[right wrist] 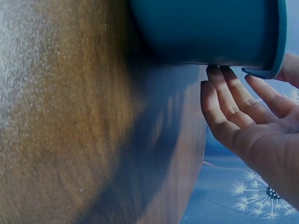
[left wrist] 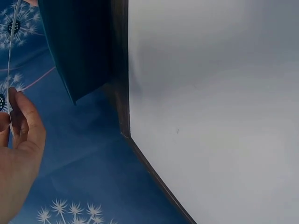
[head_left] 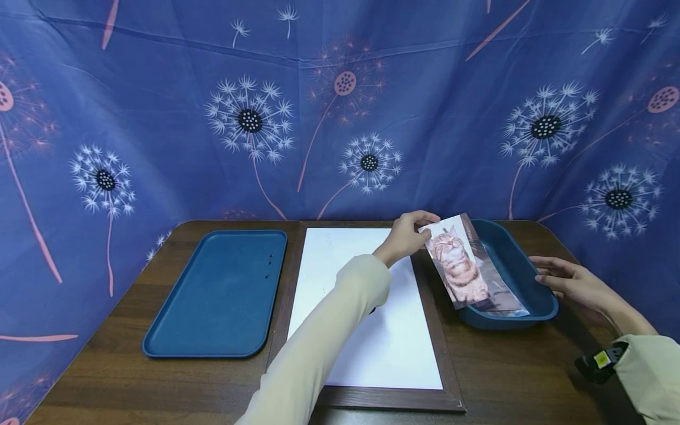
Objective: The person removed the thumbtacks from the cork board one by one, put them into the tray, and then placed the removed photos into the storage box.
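My left hand (head_left: 406, 236) pinches a photo card of an orange tabby cat (head_left: 457, 268) by its upper left edge, tilted over the left side of a deep blue bin (head_left: 523, 289). Behind it shows a darker grey-brown picture (head_left: 502, 289); I cannot tell whether the hand holds that one too. In the left wrist view the card (left wrist: 10, 60) appears edge-on between thumb and fingers. My right hand (head_left: 576, 286) holds the bin's right side, its thumb at the rim and its fingertips (right wrist: 212, 74) against the outer wall.
A white board (head_left: 382, 342) in a dark wooden frame lies mid-table, left of the bin. Farther left is a flat blue tray (head_left: 212, 295) with small dark marks near its right edge. A blue dandelion-print cloth (head_left: 170, 118) hangs behind the wooden table (head_left: 90, 372).
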